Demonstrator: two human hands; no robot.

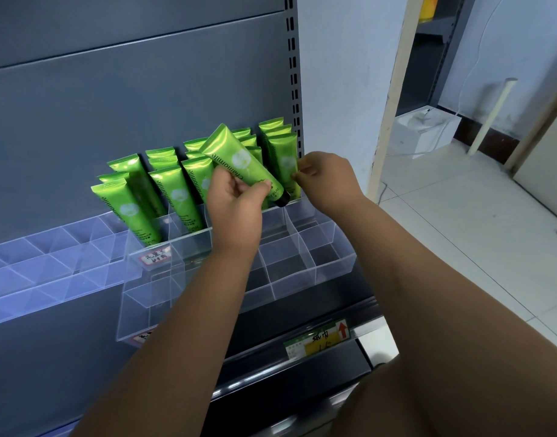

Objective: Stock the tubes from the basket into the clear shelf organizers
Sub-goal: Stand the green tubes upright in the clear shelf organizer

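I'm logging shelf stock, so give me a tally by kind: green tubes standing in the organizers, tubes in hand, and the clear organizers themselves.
Standing green tubes: 15 visible
Held green tube, in the left hand: 1
Clear organizers: 2, the right organizer and the left organizer
Total: 18

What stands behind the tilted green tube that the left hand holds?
Rows of upright green tubes stand in the clear organizer. The tilted tube and the left hand cover their lower parts, so their compartments cannot be seen.
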